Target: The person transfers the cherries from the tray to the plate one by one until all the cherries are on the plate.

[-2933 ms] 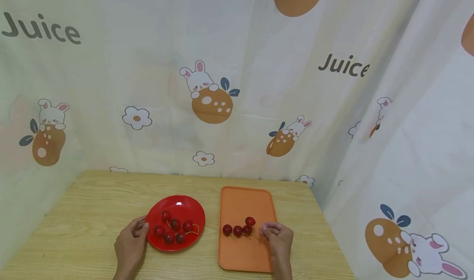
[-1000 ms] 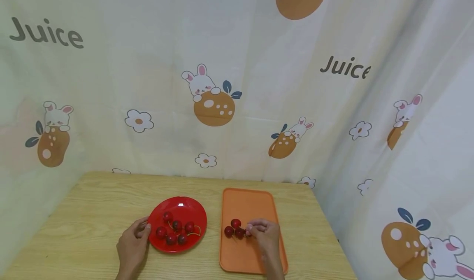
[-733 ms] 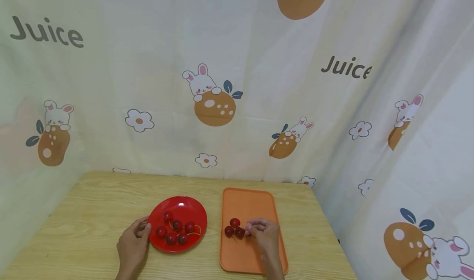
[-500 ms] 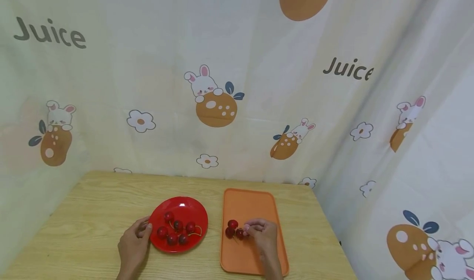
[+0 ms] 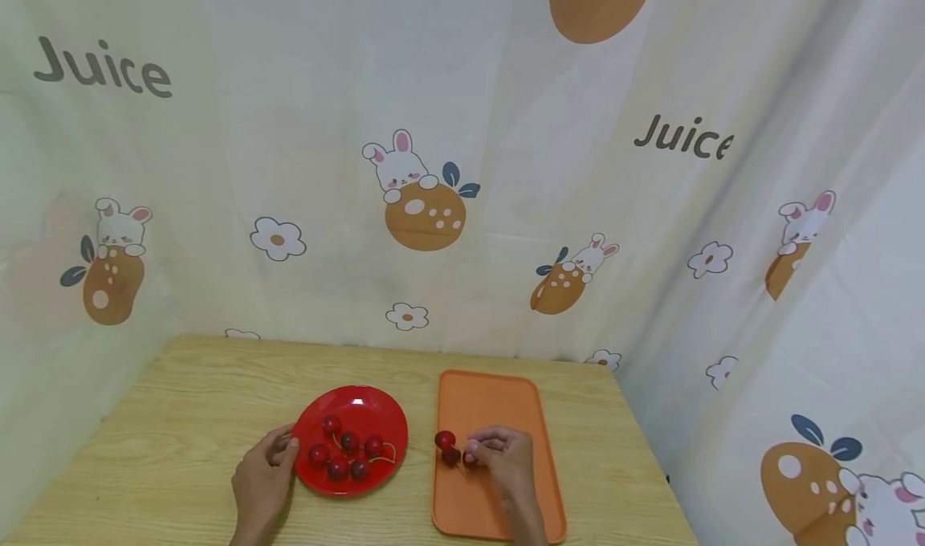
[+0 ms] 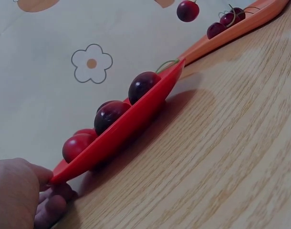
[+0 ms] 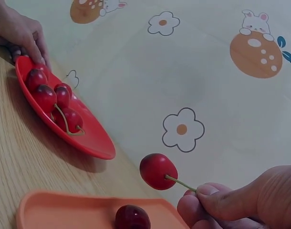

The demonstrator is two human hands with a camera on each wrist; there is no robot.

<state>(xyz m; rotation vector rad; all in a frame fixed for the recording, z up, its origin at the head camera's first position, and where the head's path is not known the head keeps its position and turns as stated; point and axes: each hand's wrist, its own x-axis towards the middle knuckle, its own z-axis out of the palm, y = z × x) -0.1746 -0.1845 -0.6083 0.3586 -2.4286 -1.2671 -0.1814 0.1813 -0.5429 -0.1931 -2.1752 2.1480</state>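
Observation:
My right hand (image 5: pixel 509 466) pinches the thin green stem (image 7: pixel 181 182) of a red cherry (image 7: pixel 158 171) between thumb and fingertips. In the left wrist view that cherry (image 6: pixel 188 10) hangs in the air above the orange tray (image 5: pixel 491 405). Several dark cherries (image 7: pixel 132 218) lie on the tray, partly hidden by my right hand in the head view. My left hand (image 5: pixel 263 478) holds the near-left rim of a red plate (image 5: pixel 381 417), thumb above and fingers beneath. Several cherries (image 6: pixel 112 116) rest in the plate, one with a long curved stem.
Plate and tray stand side by side on a wood-grain table (image 5: pixel 217 385), with a narrow gap of tabletop between them. A pale curtain (image 5: pixel 318 169) printed with rabbits and flowers closes off the back and sides.
My right hand came in from the tray's right side, took a cherry by its stem and has carried it left to the tray's left edge. My left hand keeps its hold on the plate.

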